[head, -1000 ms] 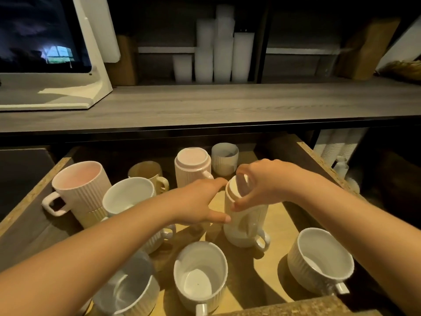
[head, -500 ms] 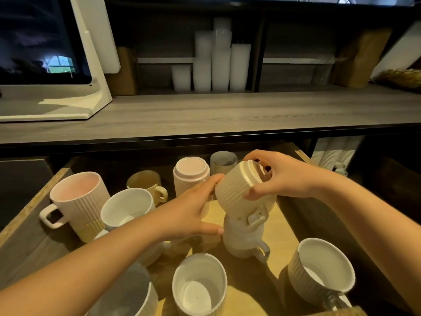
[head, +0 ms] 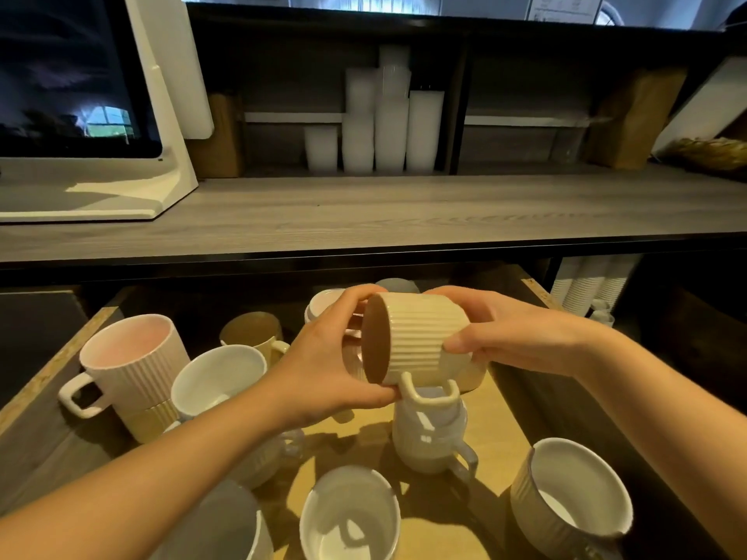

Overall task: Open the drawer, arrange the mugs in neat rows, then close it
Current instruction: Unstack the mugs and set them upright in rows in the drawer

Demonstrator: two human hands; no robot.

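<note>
The wooden drawer point(head: 52, 381) stands pulled out below the counter, with several ribbed mugs inside. Both hands hold a cream ribbed mug point(head: 420, 337) on its side above the drawer, its brown base facing left and its handle hanging down. My left hand point(head: 323, 365) curls around the base end. My right hand point(head: 497, 333) grips the rim end. Directly under it stands a white mug point(head: 428, 438). A pink mug point(head: 133, 365) is stacked on a cream one at the left. White mugs point(head: 218, 381) sit beside it, another point(head: 347, 515) in front and one point(head: 574, 503) at the right.
A grey wooden counter point(head: 404, 212) runs above the drawer, with a white monitor stand point(head: 161, 127) at the left. Stacked white cups point(head: 384, 127) stand on the back shelf. Paper cup stacks point(head: 586, 284) sit right of the drawer.
The cream mug was lifted off the white mug under it and turned onto its side. My left hand moved from beside the stack onto the mug's base end.
</note>
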